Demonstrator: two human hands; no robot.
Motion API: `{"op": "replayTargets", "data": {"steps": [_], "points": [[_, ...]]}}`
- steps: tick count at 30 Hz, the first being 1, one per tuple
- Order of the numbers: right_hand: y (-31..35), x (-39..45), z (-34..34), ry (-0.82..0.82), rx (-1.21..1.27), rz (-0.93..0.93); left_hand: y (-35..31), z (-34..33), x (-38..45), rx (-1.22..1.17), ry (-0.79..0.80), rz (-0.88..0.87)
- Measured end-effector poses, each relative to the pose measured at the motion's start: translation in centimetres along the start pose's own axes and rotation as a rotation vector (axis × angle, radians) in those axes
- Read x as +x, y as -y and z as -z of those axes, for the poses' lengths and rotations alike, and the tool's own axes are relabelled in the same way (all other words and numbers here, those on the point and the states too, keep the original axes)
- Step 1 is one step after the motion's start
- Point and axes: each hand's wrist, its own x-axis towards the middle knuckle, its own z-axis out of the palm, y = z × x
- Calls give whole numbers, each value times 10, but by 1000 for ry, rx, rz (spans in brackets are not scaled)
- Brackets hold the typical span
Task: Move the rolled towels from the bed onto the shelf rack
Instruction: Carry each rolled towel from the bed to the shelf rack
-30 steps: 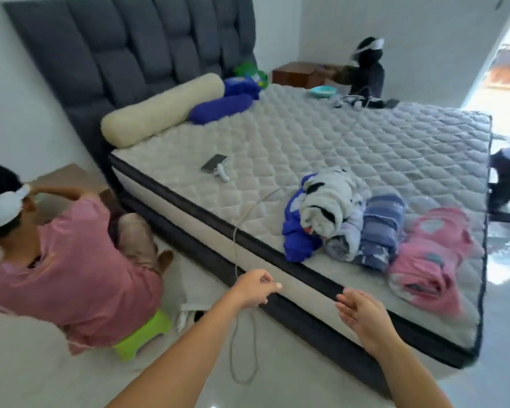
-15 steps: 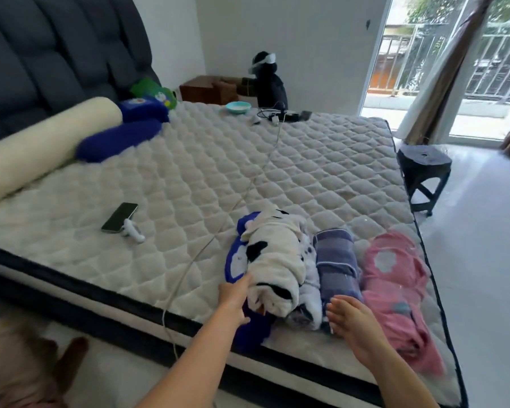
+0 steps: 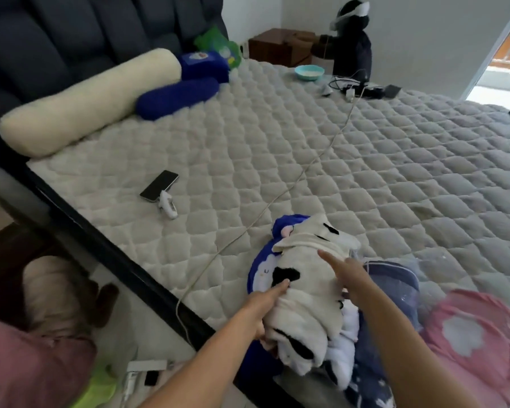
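Several rolled towels lie side by side at the near edge of the mattress (image 3: 365,178). A white towel with black patches (image 3: 304,293) rests on top of a blue one (image 3: 259,278). To its right lie a navy striped towel (image 3: 395,278) and a pink towel (image 3: 477,343). My left hand (image 3: 262,304) presses against the white towel's left side, fingers around its lower edge. My right hand (image 3: 348,275) lies on the towel's right side with a finger stretched over its top. The shelf rack is out of view.
A phone (image 3: 159,185) with a white gadget lies mid-bed, and a thin cable (image 3: 277,198) runs across the mattress to the floor. A cream bolster (image 3: 89,101) and blue pillow (image 3: 177,97) lie by the headboard. A person in pink (image 3: 33,366) crouches at lower left.
The view has swung in closer to the towels. Both hands have moved forward from the bed's edge onto the white patched towel, one on each side.
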Motion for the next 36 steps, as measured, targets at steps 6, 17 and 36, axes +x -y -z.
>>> {"op": "replayTargets", "data": {"steps": [6, 17, 36], "points": [[2, 30, -17, 35, -231, 73, -17, -17, 14, 65, -81, -16], [1, 23, 4, 73, 30, 65, -8, -25, -21, 95, -103, -185], [8, -286, -217, 763, -65, 758, 154, 189, -284, -432, -692, -660]]}}
